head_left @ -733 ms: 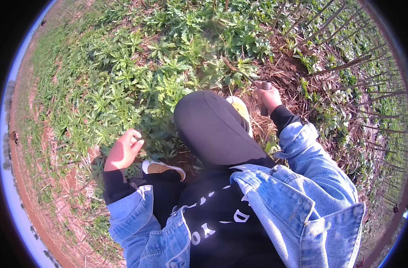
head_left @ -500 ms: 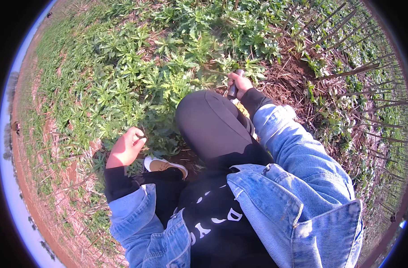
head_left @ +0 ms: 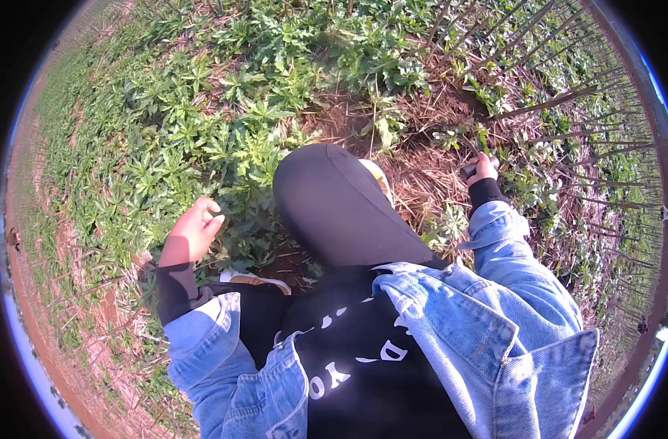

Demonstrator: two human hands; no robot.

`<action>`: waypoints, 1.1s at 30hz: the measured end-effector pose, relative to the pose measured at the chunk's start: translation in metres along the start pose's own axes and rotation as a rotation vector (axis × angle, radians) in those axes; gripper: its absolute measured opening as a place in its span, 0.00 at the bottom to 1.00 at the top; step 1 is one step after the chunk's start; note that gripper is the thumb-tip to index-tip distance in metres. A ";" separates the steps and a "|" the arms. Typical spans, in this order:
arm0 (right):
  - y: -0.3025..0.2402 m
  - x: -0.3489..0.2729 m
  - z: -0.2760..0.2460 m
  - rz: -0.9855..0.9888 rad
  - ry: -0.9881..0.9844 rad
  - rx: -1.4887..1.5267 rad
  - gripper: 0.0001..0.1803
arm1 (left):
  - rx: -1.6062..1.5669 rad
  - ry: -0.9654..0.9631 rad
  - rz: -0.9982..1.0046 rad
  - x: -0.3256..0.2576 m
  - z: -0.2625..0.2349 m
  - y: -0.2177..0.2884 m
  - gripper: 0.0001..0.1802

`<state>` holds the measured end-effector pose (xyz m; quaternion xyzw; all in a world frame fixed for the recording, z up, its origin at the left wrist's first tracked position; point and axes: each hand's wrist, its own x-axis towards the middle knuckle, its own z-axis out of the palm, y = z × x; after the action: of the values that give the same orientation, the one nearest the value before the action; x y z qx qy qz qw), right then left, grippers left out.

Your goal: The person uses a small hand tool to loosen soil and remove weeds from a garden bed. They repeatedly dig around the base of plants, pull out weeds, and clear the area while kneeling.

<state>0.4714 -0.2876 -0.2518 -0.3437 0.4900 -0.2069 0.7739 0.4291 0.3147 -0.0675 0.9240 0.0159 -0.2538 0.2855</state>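
My right hand (head_left: 485,170) is closed round the dark handle (head_left: 468,171) of a hand tool, over straw-covered soil at the right. The tool's working end is too small and blurred to make out. On the left, my left hand (head_left: 191,233) hovers beside low leafy green plants (head_left: 250,157), its fingers curled toward the thumb. A small dark spot shows between thumb and finger, and I cannot tell what it is. Between my hands is my bent knee in dark trousers (head_left: 334,205).
Dry straw and reddish soil (head_left: 422,172) lie right of my knee. Thin bare stalks (head_left: 546,102) lean in from the right. A tan and white shoe (head_left: 255,282) shows below my left hand, and a yellowish shoe edge (head_left: 378,178) beside the knee.
My right hand has swung right and slightly nearer with the tool, away from the plants ahead of my knee. My left hand has shifted a little left. More bare soil shows beyond the knee.
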 end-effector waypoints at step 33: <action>-0.016 -0.026 -0.014 -0.303 -0.111 -0.130 0.08 | 0.042 0.014 0.019 0.002 0.007 -0.019 0.12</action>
<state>0.4476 -0.2863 -0.2279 -0.4738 0.4014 -0.2697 0.7359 0.4242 0.3269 -0.0833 0.9316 0.0035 -0.2451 0.2683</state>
